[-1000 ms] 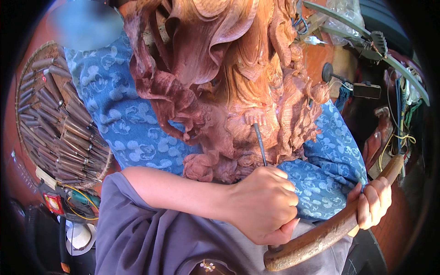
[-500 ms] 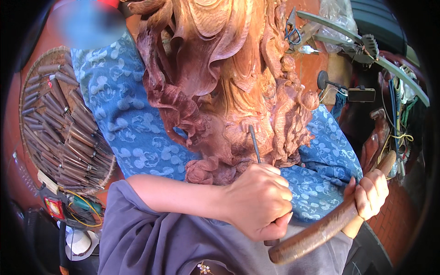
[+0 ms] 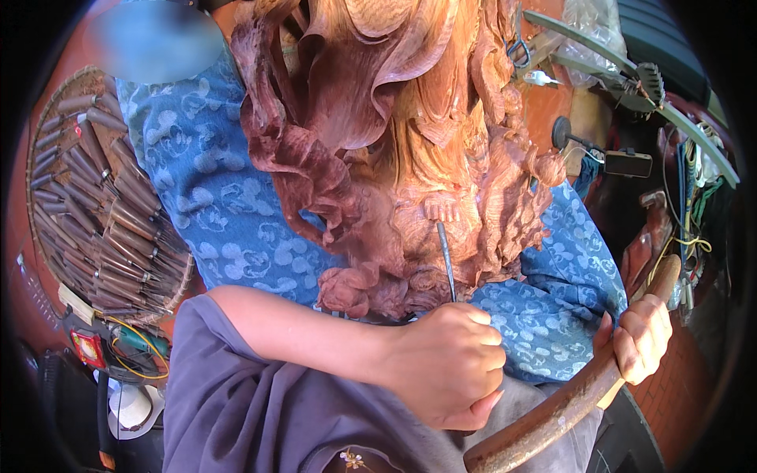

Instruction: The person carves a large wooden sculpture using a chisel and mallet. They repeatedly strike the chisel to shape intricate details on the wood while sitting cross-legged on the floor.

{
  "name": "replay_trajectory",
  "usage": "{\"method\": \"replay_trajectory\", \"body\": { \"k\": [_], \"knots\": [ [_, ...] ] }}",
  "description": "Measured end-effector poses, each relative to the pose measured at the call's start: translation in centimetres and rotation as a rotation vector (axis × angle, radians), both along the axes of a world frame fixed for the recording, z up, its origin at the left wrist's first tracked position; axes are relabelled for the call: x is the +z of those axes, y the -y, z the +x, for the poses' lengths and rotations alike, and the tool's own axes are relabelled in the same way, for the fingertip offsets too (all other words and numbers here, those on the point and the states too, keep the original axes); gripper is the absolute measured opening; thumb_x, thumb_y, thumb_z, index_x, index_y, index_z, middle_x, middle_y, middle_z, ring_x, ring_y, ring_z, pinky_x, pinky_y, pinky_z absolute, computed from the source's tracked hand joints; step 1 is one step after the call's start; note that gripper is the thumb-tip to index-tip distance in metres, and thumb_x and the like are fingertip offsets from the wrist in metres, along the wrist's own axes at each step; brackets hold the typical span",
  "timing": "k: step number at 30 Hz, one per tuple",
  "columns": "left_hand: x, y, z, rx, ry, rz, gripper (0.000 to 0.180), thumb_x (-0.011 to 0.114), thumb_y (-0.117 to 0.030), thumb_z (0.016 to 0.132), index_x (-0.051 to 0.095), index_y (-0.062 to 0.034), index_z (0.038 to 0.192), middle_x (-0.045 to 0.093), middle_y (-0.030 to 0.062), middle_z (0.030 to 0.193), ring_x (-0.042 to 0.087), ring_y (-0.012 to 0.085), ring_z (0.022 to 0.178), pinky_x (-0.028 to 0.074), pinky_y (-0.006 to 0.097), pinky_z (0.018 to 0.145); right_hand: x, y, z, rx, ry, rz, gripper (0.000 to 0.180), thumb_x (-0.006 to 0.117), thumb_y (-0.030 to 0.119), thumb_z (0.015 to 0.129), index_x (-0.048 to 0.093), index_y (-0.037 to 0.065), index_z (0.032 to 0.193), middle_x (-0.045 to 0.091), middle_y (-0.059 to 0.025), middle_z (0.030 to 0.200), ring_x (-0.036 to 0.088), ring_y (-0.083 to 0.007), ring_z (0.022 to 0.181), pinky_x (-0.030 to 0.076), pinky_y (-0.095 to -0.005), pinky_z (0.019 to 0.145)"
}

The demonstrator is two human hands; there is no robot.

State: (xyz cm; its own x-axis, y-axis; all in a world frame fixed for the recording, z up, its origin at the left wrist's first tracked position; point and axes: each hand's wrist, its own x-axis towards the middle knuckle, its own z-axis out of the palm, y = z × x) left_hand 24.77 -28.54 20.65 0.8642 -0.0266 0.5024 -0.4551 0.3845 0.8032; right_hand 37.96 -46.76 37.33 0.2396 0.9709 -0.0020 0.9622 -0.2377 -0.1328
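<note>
A reddish-brown wood carving (image 3: 378,213) with flowing drapery and small carved toes lies across my lap on blue patterned cloth. My left hand (image 3: 449,364) is wrapped round a chisel (image 3: 447,260), its thin metal shaft pointing away from me. The chisel's tip is at the lower edge of the carved toes (image 3: 443,211); whether it touches the wood, I cannot tell. Its handle is mostly hidden in my fist. On the right, my right hand (image 3: 643,337) grips a curved wooden mallet (image 3: 544,422) near its upper end, the thick end hanging down beside my left fist.
At the left, a round woven basket (image 3: 47,236) holds several wooden-handled carving tools. Below it lie a green power tool (image 3: 142,340) and a white hat (image 3: 136,410). A phone on a stand (image 3: 628,164), scissors (image 3: 518,54) and a green metal frame (image 3: 678,118) are at the right.
The chisel tip has shifted slightly back from the toes toward me, with my left hand a little lower. The mallet's thick end has dropped slightly. The whole view has shifted a little.
</note>
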Motion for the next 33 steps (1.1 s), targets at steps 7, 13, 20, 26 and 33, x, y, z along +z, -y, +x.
{"method": "replay_trajectory", "body": {
  "k": [7,13,20,26,33],
  "knots": [
    [-0.24,0.4,-0.02,-0.003,-0.017,-0.014,0.025,0.06,-0.023,0.066,0.043,-0.0119,0.053,0.037,0.0021,0.056,0.042,0.0194,0.049,0.034,0.033,0.046,-0.16,-0.1,-0.05,-0.004,0.013,-0.013,0.025,0.072,-0.004,0.076,0.05,0.006,0.084,0.052,-0.0054,0.065,0.049,-0.0195,0.052,0.044,-0.0345,0.05],
    [-0.28,0.35,0.11,-0.024,0.001,-0.005,0.025,0.059,-0.024,0.067,0.042,-0.0119,0.053,0.037,0.0023,0.056,0.042,0.0198,0.05,0.034,0.032,0.046,0.15,0.03,-0.21,-0.007,0.021,-0.023,0.025,0.073,-0.003,0.077,0.051,0.006,0.085,0.053,-0.0054,0.065,0.05,-0.0194,0.052,0.043,-0.0346,0.05],
    [-0.15,0.02,-0.23,-0.038,0.026,-0.013,0.026,0.059,-0.024,0.066,0.04,-0.0122,0.054,0.037,0.0022,0.058,0.042,0.0192,0.052,0.034,0.032,0.047,-0.26,-0.58,-0.31,-0.025,0.009,-0.043,0.025,0.073,-0.003,0.076,0.051,0.006,0.084,0.053,-0.0056,0.065,0.05,-0.0194,0.052,0.043,-0.0343,0.05],
    [-0.49,0.25,-0.14,-0.04,0.012,-0.031,0.026,0.059,-0.025,0.066,0.04,-0.0121,0.054,0.036,0.0023,0.057,0.042,0.0196,0.051,0.033,0.033,0.047,-0.33,-0.23,-0.3,-0.017,0.02,-0.029,0.026,0.073,-0.005,0.074,0.051,0.006,0.083,0.053,-0.0059,0.064,0.05,-0.0196,0.051,0.043,-0.0341,0.049],
    [-0.52,0.17,0.07,-0.028,0.001,-0.033,0.026,0.059,-0.025,0.065,0.039,-0.0121,0.054,0.036,0.0024,0.057,0.041,0.0201,0.05,0.033,0.034,0.046,-0.39,-0.25,-0.06,0.013,-0.001,-0.026,0.026,0.073,-0.007,0.072,0.052,0.005,0.082,0.053,-0.0063,0.064,0.05,-0.0195,0.051,0.041,-0.0335,0.048]
  ]
}}
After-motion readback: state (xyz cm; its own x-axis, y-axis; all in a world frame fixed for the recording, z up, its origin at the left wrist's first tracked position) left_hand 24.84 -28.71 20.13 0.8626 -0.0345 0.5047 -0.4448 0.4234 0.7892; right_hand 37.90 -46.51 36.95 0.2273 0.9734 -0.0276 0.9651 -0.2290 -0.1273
